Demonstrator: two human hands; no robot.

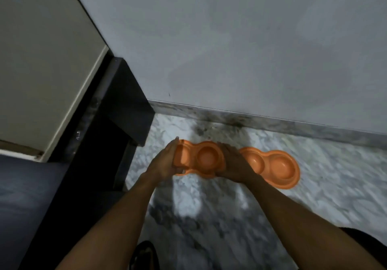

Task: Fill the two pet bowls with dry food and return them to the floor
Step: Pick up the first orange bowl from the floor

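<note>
Two orange double pet bowls are near the wall on the marble floor. I hold the left bowl (206, 157) by its two ends: my left hand (165, 160) grips its left end and my right hand (235, 166) grips its right end. Both of its round wells look empty. The right bowl (274, 166) lies flat on the floor just right of my right hand, and its wells look empty too. Whether the held bowl is raised off the floor I cannot tell.
A grey wall with a stone skirting (272, 120) runs behind the bowls. A dark block or step (125, 106) and a beige cabinet (41, 60) stand at the left. My sandalled foot (144, 255) is at the bottom. Marble floor (209, 206) spreads in front.
</note>
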